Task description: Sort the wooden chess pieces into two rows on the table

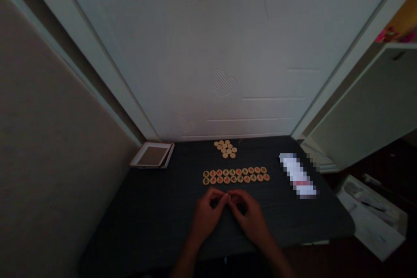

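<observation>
My left hand (208, 208) and my right hand (249, 213) meet at the fingertips over the dark table (156, 213). Both are closed in a pinch, thumbs against forefingers; whatever they may hold is hidden. Just beyond them lie two rows of round wooden Chinese chess pieces (233, 179), face up with red or black characters. The rows run side by side, left to right. Farther back, near the white panel, is a loose cluster of more Chinese chess pieces (224, 147) showing plain faces.
A shallow open box (138, 156) sits at the table's back left corner. On the right lies a blurred-out white item (298, 176). The white panel (195, 52) with heart marks rises behind the table. A white box (374, 226) stands lower, off the right edge.
</observation>
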{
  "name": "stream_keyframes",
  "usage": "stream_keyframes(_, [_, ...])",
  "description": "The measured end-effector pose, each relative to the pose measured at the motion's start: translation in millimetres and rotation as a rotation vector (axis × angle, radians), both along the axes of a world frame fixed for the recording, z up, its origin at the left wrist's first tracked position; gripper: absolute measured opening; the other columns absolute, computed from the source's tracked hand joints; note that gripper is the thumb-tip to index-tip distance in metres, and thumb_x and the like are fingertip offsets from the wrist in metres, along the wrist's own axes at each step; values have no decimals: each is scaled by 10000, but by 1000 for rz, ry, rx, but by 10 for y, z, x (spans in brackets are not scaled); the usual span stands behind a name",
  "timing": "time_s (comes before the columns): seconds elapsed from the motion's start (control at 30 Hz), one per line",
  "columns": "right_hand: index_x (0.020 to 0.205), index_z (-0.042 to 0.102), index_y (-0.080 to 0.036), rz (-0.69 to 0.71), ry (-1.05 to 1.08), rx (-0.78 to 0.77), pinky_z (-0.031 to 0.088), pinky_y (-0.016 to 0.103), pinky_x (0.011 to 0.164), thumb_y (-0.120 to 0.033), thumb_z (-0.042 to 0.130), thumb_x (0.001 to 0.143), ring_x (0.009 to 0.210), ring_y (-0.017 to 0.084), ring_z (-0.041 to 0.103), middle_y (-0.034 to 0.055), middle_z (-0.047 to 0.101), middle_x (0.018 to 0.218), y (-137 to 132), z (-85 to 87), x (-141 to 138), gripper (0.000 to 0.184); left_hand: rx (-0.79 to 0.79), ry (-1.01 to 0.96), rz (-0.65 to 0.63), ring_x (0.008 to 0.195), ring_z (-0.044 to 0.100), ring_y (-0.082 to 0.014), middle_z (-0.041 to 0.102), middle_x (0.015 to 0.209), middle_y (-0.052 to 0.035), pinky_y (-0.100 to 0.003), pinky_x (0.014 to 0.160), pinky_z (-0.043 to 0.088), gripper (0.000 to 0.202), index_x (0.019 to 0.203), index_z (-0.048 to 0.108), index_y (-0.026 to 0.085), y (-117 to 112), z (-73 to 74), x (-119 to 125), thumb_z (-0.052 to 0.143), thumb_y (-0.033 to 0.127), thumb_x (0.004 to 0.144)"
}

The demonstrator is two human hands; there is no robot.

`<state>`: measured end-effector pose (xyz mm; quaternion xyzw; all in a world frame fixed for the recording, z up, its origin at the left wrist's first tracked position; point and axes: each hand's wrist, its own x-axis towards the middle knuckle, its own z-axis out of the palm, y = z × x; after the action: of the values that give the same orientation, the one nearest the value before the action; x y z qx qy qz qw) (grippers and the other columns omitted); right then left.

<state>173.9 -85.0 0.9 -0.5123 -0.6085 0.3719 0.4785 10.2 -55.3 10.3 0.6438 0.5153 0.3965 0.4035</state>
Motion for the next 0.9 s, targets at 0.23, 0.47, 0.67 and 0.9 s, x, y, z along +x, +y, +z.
stream_keyframes(0.23, [1136, 672, -247, -17, 15, 9, 553, 333, 836, -317, 611, 926, 892, 206, 691, 53, 711, 1012, 3, -35, 10, 230, 6, -8, -36, 832, 734, -206, 772, 864, -26, -315, 786, 574, 193, 895, 682, 216, 1, 50, -12, 586, 378, 938])
stream_keyframes(0.47, [1118, 674, -245, -31, 60, 5, 557, 326, 829, -335, 610, 931, 890, 202, 693, 55, 701, 1023, 18, -49, 7, 217, 14, -32, -80, 932, 729, -205, 771, 977, -41, -340, 876, 575, 170, 1007, 689, 224, -19, 71, -5, 582, 342, 946])
stream_keyframes(0.67, [1117, 673, -238, -32, 93, 9, 572, 329, 804, -353, 619, 923, 875, 205, 704, 59, 707, 1014, 29, -53, 6, 232, 33, -20, -105, 953, 728, -199, 769, 1026, -41, -337, 882, 578, 183, 1070, 677, 228, -31, 73, -7, 600, 310, 926])
stream_keyframes(0.9, [1113, 671, -245, -36, 98, 13, 566, 335, 834, -320, 618, 926, 902, 206, 698, 58, 692, 1037, 22, -36, 13, 208, 46, 18, -107, 934, 719, -199, 767, 1030, -33, -335, 866, 565, 201, 1100, 676, 246, -33, 53, -10, 619, 314, 920])
